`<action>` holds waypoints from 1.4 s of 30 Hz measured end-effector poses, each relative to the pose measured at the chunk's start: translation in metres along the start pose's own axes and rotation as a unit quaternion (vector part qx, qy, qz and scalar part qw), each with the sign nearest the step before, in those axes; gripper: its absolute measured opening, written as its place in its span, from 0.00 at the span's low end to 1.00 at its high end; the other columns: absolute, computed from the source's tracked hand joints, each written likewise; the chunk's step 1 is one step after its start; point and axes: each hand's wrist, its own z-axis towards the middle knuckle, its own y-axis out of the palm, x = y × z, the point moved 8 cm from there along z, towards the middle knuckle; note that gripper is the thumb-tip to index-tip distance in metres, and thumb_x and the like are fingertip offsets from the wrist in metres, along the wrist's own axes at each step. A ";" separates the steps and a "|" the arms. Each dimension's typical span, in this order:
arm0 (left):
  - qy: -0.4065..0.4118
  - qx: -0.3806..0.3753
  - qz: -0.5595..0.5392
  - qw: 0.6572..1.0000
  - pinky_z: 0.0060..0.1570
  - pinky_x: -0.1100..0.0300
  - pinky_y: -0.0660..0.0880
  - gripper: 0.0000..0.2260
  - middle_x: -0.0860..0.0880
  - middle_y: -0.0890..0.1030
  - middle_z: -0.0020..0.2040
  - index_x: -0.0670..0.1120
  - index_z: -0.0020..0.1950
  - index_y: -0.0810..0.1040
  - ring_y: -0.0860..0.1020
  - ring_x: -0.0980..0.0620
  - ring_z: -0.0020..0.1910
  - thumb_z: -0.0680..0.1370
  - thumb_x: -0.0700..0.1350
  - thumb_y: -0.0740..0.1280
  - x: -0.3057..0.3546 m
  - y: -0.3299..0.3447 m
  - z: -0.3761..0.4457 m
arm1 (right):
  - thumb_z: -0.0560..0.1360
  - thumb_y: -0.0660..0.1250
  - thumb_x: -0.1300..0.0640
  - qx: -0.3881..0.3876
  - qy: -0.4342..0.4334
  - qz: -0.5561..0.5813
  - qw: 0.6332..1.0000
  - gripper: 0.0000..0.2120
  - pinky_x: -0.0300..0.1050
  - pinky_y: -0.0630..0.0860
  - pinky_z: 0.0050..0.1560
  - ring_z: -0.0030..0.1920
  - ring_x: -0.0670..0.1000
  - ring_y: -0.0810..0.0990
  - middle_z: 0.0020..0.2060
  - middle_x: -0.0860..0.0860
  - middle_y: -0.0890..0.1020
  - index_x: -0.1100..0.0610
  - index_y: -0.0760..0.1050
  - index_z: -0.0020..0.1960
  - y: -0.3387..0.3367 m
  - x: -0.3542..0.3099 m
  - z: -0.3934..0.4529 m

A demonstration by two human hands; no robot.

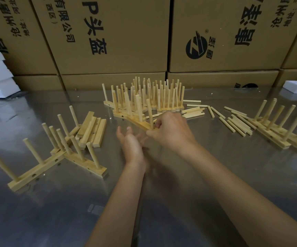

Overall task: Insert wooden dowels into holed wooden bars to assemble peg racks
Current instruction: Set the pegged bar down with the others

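Cardboard boxes [108,38] stand stacked behind the steel tabletop [37,211], contents hidden. Finished peg racks [147,97] cluster mid-tabletop, more racks far right [279,129] and near left [55,157]. Bare holed bars [92,132] are piled left of centre. Loose dowels [237,123] lie scattered right of centre. Right hand [171,132] is curled, fingers pinching the near end of a bar [140,124] that has a dowel [150,114] upright in it, just above the tabletop. Left hand [131,145] is palm-up beneath, fingers spread, empty.
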 end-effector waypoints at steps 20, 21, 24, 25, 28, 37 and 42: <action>0.179 0.071 0.221 0.956 0.56 0.61 0.63 0.17 0.50 0.67 0.64 0.50 0.69 0.69 0.72 0.49 0.64 0.82 0.39 0.58 0.020 0.000 -0.010 | 0.75 0.68 0.55 -0.023 0.061 0.075 0.995 0.07 0.42 0.73 0.42 0.45 0.52 0.81 0.41 0.53 0.84 0.56 0.84 0.44 0.118 0.023 0.096; 0.180 0.071 0.224 0.955 0.56 0.61 0.63 0.17 0.51 0.67 0.63 0.51 0.69 0.69 0.72 0.50 0.63 0.82 0.39 0.58 0.019 -0.001 -0.010 | 0.74 0.68 0.55 -0.014 0.068 0.090 0.994 0.07 0.44 0.76 0.46 0.47 0.53 0.81 0.43 0.53 0.85 0.55 0.84 0.45 0.121 0.024 0.098; 0.182 0.076 0.230 0.953 0.52 0.67 0.63 0.17 0.51 0.67 0.63 0.51 0.69 0.69 0.72 0.50 0.62 0.82 0.38 0.58 0.018 -0.001 -0.006 | 0.74 0.69 0.55 0.007 0.087 0.106 0.991 0.06 0.43 0.75 0.47 0.50 0.54 0.82 0.45 0.53 0.85 0.55 0.84 0.46 0.123 0.024 0.102; 0.185 0.081 0.229 0.952 0.48 0.72 0.63 0.17 0.50 0.68 0.63 0.50 0.70 0.69 0.72 0.51 0.61 0.81 0.38 0.58 0.018 -0.002 -0.005 | 0.74 0.70 0.54 0.009 0.093 0.107 0.990 0.05 0.42 0.73 0.45 0.49 0.54 0.81 0.45 0.53 0.85 0.55 0.83 0.46 0.123 0.024 0.103; 0.189 0.099 0.222 0.951 0.40 0.81 0.62 0.17 0.49 0.69 0.61 0.48 0.69 0.70 0.71 0.54 0.53 0.81 0.37 0.58 0.018 -0.005 -0.004 | 0.73 0.71 0.54 0.024 0.097 0.130 0.986 0.08 0.43 0.70 0.42 0.45 0.53 0.78 0.44 0.52 0.82 0.53 0.73 0.49 0.119 0.025 0.099; 0.114 0.205 0.043 0.971 0.39 0.62 0.68 0.08 0.53 0.76 0.48 0.52 0.55 0.71 0.75 0.58 0.45 0.83 0.42 0.54 0.018 -0.028 -0.005 | 0.78 0.61 0.63 -0.345 -0.139 0.216 0.903 0.21 0.45 0.65 0.71 0.67 0.45 0.72 0.65 0.46 0.78 0.48 0.76 0.68 0.144 -0.056 0.057; 0.106 0.228 0.034 0.967 0.46 0.56 0.70 0.09 0.46 0.76 0.52 0.49 0.54 0.69 0.76 0.49 0.49 0.83 0.40 0.51 0.022 -0.028 -0.007 | 0.80 0.61 0.57 -0.420 -0.189 0.088 0.883 0.20 0.48 0.60 0.71 0.69 0.47 0.65 0.65 0.43 0.74 0.46 0.73 0.70 0.149 -0.067 0.051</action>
